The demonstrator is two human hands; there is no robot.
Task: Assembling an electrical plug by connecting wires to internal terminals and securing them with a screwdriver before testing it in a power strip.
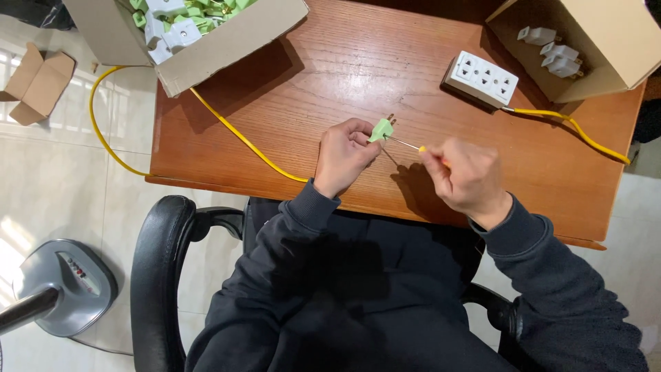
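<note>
We look down from the head camera on a reddish wooden desk [358, 62] standing on a pale tiled floor [62, 165], with a black office chair [162, 262] drawn up to its near edge.

Our left hand [344, 157] is closed around a small green plug [381, 129], pinching it between thumb and fingers just above the desk near its near edge; two metal prongs stick out on the plug's far side. Our right hand [467, 176] is closed on a small screwdriver [412, 145] with a yellow-orange handle, its thin metal shaft reaching left so the tip touches the plug.

A yellow cable [237, 134] runs across the desk's left part and loops over the floor. At far left an open cardboard box [227, 41] holds green and white plugs. At far right a white multi-socket outlet [480, 78] lies beside a second cardboard box [613, 34] holding white plugs. A grey fan base [65, 286] stands on the floor near left.
</note>
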